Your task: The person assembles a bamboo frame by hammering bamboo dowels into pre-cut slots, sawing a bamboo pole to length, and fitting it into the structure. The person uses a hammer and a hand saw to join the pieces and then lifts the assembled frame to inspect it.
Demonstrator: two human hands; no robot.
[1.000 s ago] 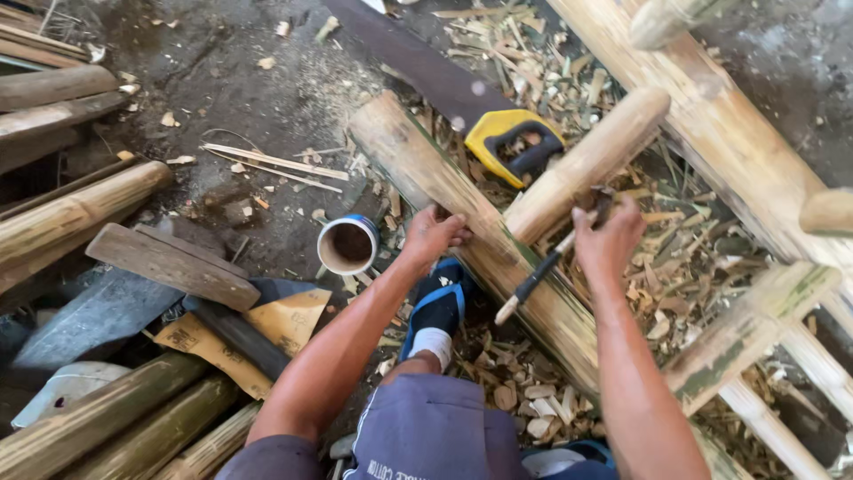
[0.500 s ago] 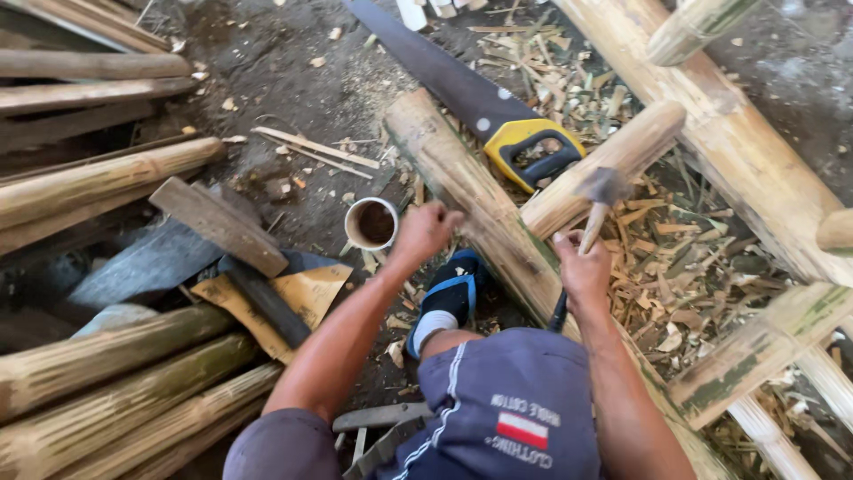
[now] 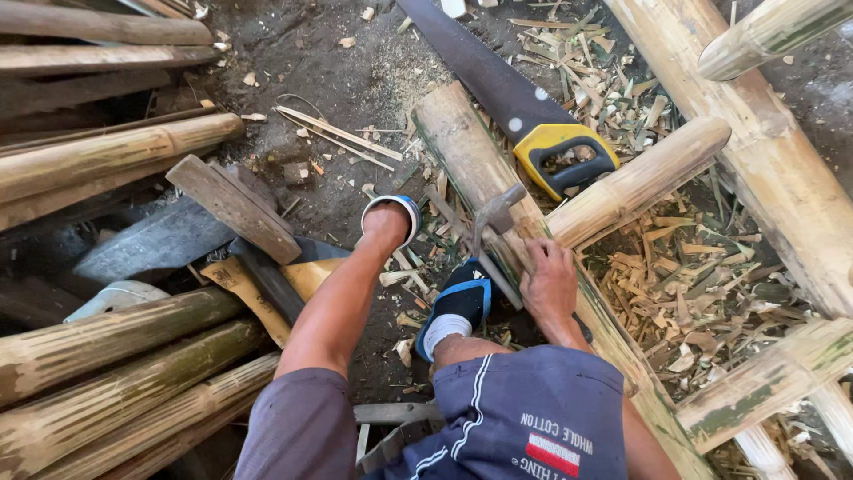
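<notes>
Dirt floor [image 3: 338, 62] strewn with bamboo shavings surrounds a person crouched over a split bamboo pole [image 3: 471, 160]. Right hand [image 3: 551, 284] grips a hammer [image 3: 494, 213] by its handle, fingers clenched around the lower shaft, the steel head raised just above the pole. Left hand [image 3: 386, 222] reaches into a small cup [image 3: 407, 209] standing on the floor beside the pole; its fingers are hidden inside, so their state cannot be told. A foot in a blue sandal [image 3: 458, 302] rests against the pole. A saw [image 3: 524, 111] with a yellow grip lies across it, near a shorter pole [image 3: 640, 182]. The hammer looks head-heavy and rigid, best held low on the handle for swing and nearer the head for control. The bamboo appears stiff, light for its bulk and smooth-skinned, likely to roll unless braced.
</notes>
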